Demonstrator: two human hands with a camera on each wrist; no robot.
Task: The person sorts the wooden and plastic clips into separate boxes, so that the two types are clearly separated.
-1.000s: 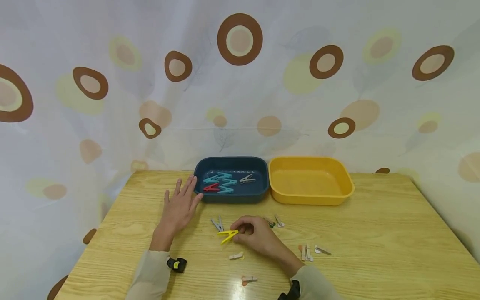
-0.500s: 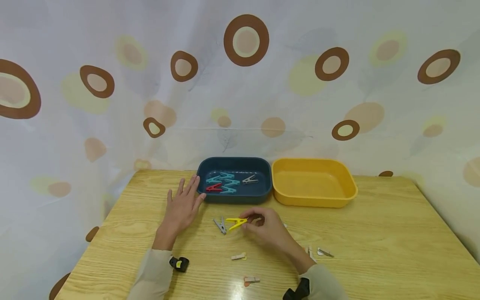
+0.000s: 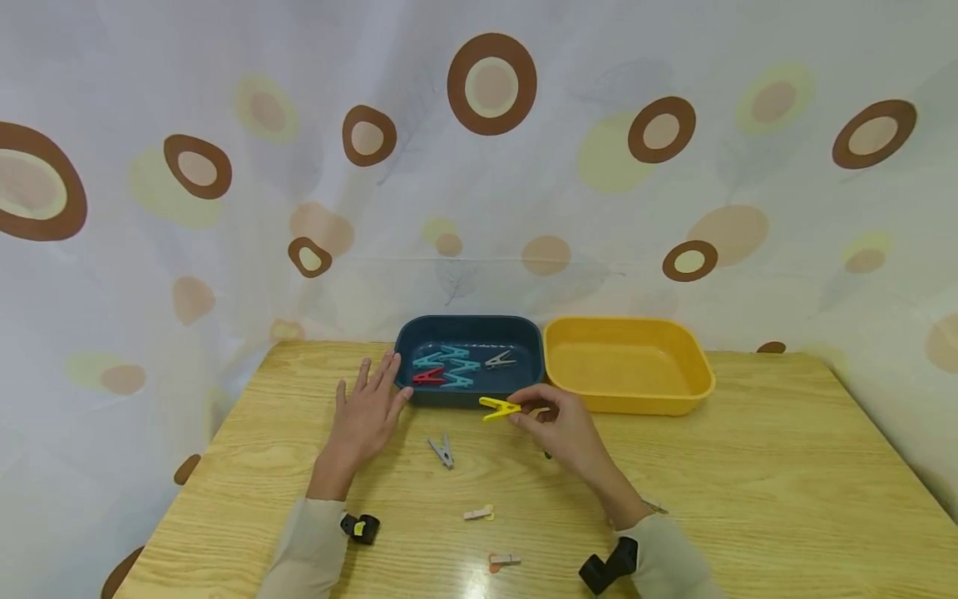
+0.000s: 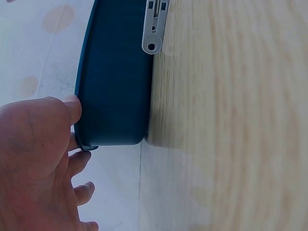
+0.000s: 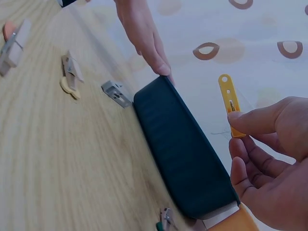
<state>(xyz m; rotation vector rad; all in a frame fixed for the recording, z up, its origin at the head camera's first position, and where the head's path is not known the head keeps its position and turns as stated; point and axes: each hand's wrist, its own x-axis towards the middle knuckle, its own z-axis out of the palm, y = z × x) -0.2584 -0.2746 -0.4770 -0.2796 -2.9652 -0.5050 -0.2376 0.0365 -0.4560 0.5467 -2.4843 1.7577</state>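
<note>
My right hand [image 3: 572,433] pinches a yellow plastic clothespin [image 3: 500,408] by one end between thumb and fingers. It is raised at the near wall of the dark blue tray [image 3: 456,401]; the right wrist view shows the clothespin [image 5: 228,103] off the table. On the tray's left end rests my left hand [image 3: 364,420], fingers spread and mostly straight, with the thumb [image 4: 72,107] at the rim. Inside the tray lie several light blue clothespins [image 3: 462,365], a red clothespin [image 3: 429,376] and a grey clothespin [image 3: 501,360]. Another grey clothespin [image 3: 442,453] lies on the table before it.
A yellow tray [image 3: 636,403] adjoins the blue one on the right. Two small wooden clips [image 3: 476,515] with coloured shapes lie nearer on the wooden table [image 3: 786,466]. My right hand and forearm mostly hide other small clips. A patterned cloth [image 3: 479,208] hangs behind.
My right hand has lifted the yellow clothespin away from the grey one and moved it forward and right to the blue tray's near edge. The left hand has stayed on the tray.
</note>
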